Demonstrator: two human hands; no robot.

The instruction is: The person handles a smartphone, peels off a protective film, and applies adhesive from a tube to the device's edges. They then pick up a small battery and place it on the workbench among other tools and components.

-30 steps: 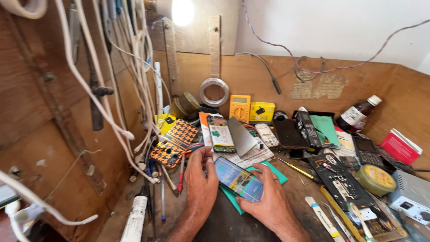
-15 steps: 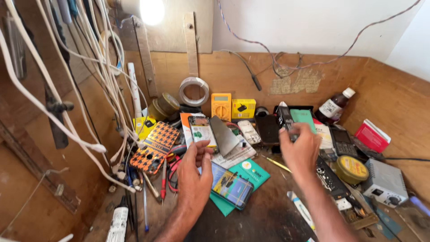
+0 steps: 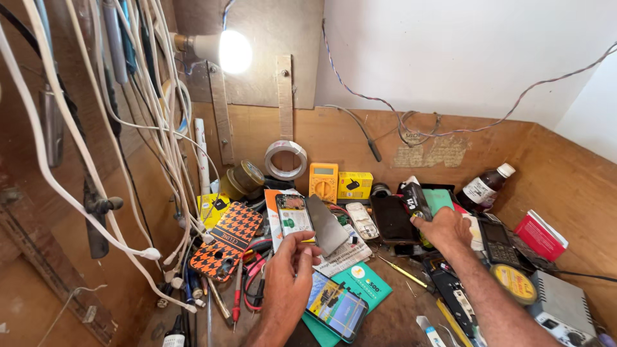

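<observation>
**Two hands at work on a crowded repair bench**

The fingers of the left hand (image 3: 289,273) curl around an opened phone (image 3: 335,306), its bright circuit board facing up, held low over a green card (image 3: 363,283). The right hand (image 3: 445,230) reaches farther back, its fingers gripping a small black device (image 3: 416,200) beside a dark flat phone (image 3: 392,218). Behind them stand a yellow multimeter (image 3: 323,182) and a roll of tape (image 3: 286,159). White cables (image 3: 138,138) hang at the left, beneath a lit bulb (image 3: 232,51).

Yellow box (image 3: 355,185) by back wall, red box (image 3: 538,235) right, white-labelled brown bottle (image 3: 485,187) between.
</observation>
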